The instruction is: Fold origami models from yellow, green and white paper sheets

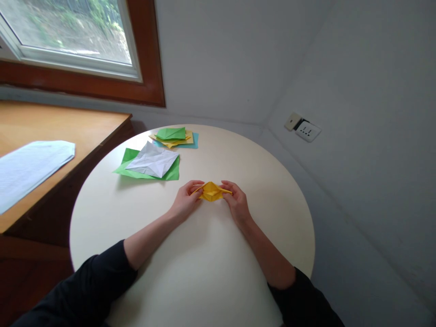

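Note:
Between my two hands is a piece of folded yellow paper (211,192), its middle spread into a diamond-like hollow with a pointed end on each side. My left hand (186,196) pinches the left end between thumb and fingers. The right end is gripped the same way by my right hand (235,198). Some of the paper's ends lie hidden behind the fingers. Both hands are low over the round white table (207,268), near its middle.
Creased white paper (153,160) lies on green sheets (172,171) at the table's left. Behind it sits a small stack with folded green paper (171,133) on top. A wooden desk (98,121) with papers (34,168) stands left. A wall socket (308,131) is at right.

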Action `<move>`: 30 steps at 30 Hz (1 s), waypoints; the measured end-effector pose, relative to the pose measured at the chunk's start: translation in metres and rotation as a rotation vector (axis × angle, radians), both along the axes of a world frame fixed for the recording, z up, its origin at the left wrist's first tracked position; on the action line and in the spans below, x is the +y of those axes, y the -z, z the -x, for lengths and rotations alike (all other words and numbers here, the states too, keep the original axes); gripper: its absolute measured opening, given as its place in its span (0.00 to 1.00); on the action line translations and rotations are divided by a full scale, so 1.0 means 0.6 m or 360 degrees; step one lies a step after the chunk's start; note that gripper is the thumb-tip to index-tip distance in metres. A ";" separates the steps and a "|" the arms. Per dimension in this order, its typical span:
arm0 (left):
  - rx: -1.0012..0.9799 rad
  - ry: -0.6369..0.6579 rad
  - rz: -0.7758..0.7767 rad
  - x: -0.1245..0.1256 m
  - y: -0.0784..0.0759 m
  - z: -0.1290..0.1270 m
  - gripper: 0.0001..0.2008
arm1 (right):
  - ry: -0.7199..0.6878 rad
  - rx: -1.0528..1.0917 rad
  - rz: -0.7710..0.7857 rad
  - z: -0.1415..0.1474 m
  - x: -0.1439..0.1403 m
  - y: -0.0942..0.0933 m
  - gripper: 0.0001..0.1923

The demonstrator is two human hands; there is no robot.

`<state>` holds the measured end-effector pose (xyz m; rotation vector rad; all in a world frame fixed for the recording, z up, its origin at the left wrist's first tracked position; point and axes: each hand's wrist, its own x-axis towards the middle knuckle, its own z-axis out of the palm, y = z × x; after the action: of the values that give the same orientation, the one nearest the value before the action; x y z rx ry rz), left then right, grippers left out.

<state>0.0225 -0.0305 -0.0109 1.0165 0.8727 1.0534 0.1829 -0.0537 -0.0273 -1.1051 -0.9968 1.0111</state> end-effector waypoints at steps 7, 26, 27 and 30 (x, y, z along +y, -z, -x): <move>-0.0092 -0.0011 0.0014 0.004 0.002 0.003 0.18 | 0.0044 0.0188 0.0089 0.003 0.003 0.001 0.13; -0.0038 -0.0062 -0.0147 0.000 0.003 -0.004 0.18 | 0.0033 0.0031 0.0106 0.007 0.003 -0.002 0.10; -0.0034 -0.0063 -0.0154 0.000 0.003 -0.004 0.18 | 0.0039 0.0014 0.0104 0.007 0.003 -0.002 0.10; 0.0018 -0.0030 -0.0203 -0.002 0.002 -0.004 0.19 | 0.0068 -0.0010 0.0110 0.006 0.004 0.000 0.10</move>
<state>0.0248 -0.0317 -0.0122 1.1235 0.8340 1.1319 0.1791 -0.0513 -0.0273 -1.1822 -0.9457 1.0144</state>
